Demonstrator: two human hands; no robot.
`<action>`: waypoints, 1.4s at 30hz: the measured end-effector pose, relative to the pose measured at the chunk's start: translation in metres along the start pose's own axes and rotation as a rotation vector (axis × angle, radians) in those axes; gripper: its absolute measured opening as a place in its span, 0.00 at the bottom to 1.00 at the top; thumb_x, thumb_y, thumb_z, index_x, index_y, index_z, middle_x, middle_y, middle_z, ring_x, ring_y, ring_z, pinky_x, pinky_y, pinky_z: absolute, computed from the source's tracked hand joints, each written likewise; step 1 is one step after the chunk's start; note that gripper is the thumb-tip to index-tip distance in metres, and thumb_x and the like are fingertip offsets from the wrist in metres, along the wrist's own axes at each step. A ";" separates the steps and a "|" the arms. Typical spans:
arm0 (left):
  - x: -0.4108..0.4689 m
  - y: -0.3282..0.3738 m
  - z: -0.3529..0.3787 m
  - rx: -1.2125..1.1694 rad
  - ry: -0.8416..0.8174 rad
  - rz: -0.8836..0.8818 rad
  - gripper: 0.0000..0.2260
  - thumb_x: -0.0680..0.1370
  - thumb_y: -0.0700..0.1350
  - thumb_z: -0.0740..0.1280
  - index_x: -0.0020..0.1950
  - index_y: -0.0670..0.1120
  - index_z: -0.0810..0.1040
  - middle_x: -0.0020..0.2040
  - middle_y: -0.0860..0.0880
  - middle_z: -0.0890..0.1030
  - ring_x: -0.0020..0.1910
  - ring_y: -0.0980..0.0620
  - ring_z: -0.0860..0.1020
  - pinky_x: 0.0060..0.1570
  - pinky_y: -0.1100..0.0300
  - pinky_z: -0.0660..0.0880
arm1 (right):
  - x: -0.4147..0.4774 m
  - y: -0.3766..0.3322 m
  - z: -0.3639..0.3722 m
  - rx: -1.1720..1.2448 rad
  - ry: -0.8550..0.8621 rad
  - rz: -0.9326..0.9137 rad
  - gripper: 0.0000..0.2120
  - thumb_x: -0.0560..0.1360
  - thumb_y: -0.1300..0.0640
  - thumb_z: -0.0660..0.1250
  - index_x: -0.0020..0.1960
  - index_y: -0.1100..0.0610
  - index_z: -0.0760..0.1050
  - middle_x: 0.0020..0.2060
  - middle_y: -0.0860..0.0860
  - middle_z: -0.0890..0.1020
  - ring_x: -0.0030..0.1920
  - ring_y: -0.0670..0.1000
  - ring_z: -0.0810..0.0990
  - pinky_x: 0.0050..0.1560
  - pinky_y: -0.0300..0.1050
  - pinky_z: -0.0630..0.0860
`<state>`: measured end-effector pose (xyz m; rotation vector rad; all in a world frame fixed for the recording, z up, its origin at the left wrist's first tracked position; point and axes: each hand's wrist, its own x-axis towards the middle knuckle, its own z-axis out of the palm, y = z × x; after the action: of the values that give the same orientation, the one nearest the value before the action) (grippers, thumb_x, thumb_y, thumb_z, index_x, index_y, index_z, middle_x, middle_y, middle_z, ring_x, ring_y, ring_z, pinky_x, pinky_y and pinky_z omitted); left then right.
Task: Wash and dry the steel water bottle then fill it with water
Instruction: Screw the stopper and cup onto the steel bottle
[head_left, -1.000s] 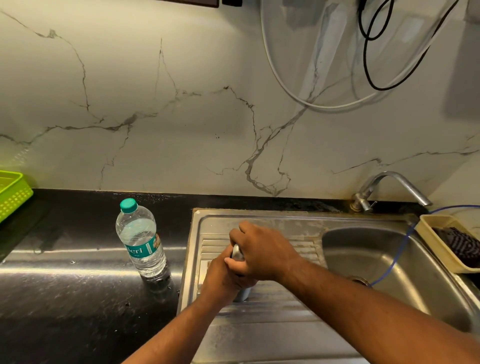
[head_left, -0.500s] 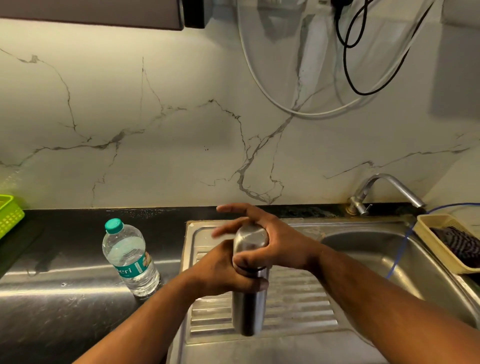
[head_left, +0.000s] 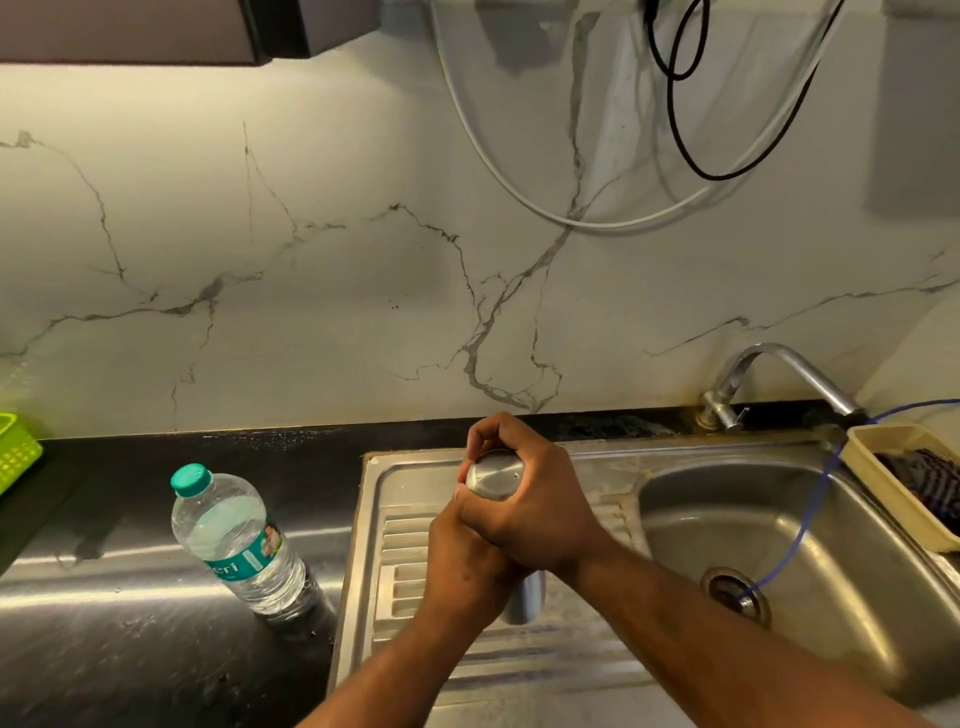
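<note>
The upright cylindrical steel water bottle (head_left: 524, 597) stands over the ribbed drainboard (head_left: 519, 665); the left hand (head_left: 462, 577) is wrapped round its body, the right hand (head_left: 535, 514) curled on its domed cap (head_left: 493, 475) (fingers closed tight).

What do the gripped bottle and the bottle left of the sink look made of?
Gripped steel bottle: brushed metal, likely steel; dull grey sheen, soft highlights on its cap. Water bottle on the counter: clear thin plastic, see-through with ribbed walls, a teal cap and a printed label.
</note>
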<state>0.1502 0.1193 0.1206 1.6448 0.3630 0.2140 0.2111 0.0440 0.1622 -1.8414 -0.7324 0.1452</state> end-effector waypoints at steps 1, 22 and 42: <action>0.003 -0.001 0.004 -0.004 0.028 -0.008 0.21 0.76 0.32 0.72 0.50 0.58 0.72 0.45 0.56 0.81 0.45 0.61 0.84 0.41 0.67 0.80 | 0.001 0.005 -0.001 0.000 0.006 -0.010 0.21 0.64 0.46 0.76 0.55 0.46 0.75 0.45 0.42 0.81 0.47 0.48 0.81 0.49 0.38 0.81; 0.156 -0.042 -0.036 0.025 0.334 -0.101 0.30 0.70 0.44 0.81 0.68 0.50 0.72 0.59 0.48 0.81 0.58 0.46 0.79 0.63 0.46 0.75 | -0.011 0.108 -0.077 0.125 0.042 0.289 0.11 0.79 0.50 0.70 0.61 0.43 0.75 0.53 0.37 0.80 0.57 0.42 0.80 0.62 0.46 0.79; 0.146 -0.059 -0.044 0.136 0.227 -0.128 0.40 0.68 0.48 0.81 0.73 0.51 0.62 0.64 0.51 0.75 0.64 0.48 0.74 0.66 0.51 0.71 | -0.008 0.120 -0.077 0.053 0.029 0.286 0.10 0.79 0.51 0.70 0.59 0.44 0.75 0.52 0.42 0.81 0.56 0.39 0.78 0.52 0.33 0.78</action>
<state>0.2640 0.2169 0.0560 1.7284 0.6657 0.2855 0.2877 -0.0482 0.0847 -1.8862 -0.4379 0.3197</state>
